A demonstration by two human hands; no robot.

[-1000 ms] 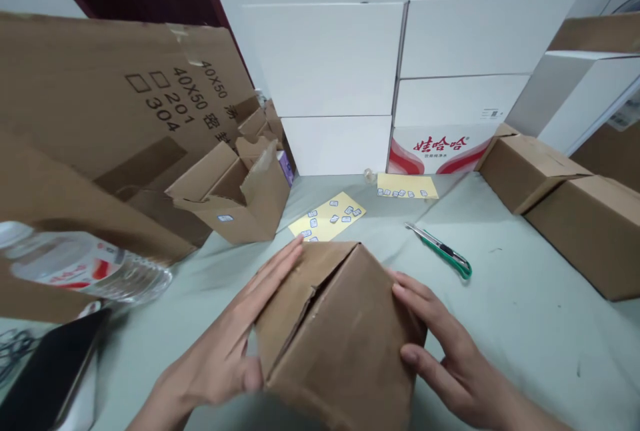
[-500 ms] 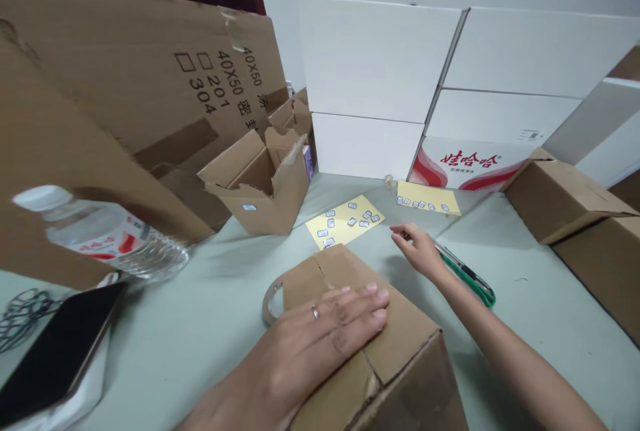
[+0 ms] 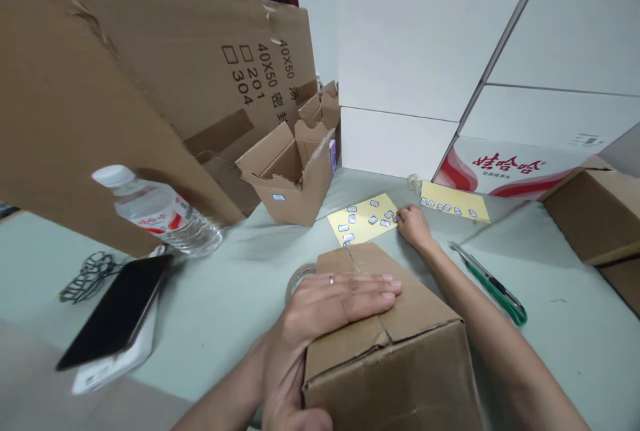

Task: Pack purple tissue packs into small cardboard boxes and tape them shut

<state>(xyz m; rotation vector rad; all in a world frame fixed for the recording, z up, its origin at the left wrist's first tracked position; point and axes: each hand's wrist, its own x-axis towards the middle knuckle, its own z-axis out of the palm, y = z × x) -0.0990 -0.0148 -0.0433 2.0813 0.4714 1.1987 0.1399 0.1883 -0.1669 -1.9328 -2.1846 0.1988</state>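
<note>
My left hand (image 3: 333,314) grips a closed cardboard box (image 3: 420,297), fingers flat over its taped top and thumb down at the near side. Behind that hand, a roll of tape (image 3: 296,279) is partly hidden. My right hand (image 3: 414,225) reaches past the box to the right edge of a yellow sheet (image 3: 363,211) bearing several small blue-edged labels. Its fingertips are pinched on a small label (image 3: 397,219) at the sheet's edge. To the right of my right forearm lies a green utility knife (image 3: 493,284).
An open cardboard box (image 3: 295,197) with one label stands behind. A second yellow sheet (image 3: 453,201) lies near white cartons (image 3: 400,51). At left are a water bottle (image 3: 160,211), a phone (image 3: 117,311) and a cable (image 3: 90,277). Another cardboard box (image 3: 595,217) is at right.
My right hand has moved onto the yellow sheet's edge and closed its fingertips on a label. My left hand stays on the box, its thumb now showing. The view has shifted left.
</note>
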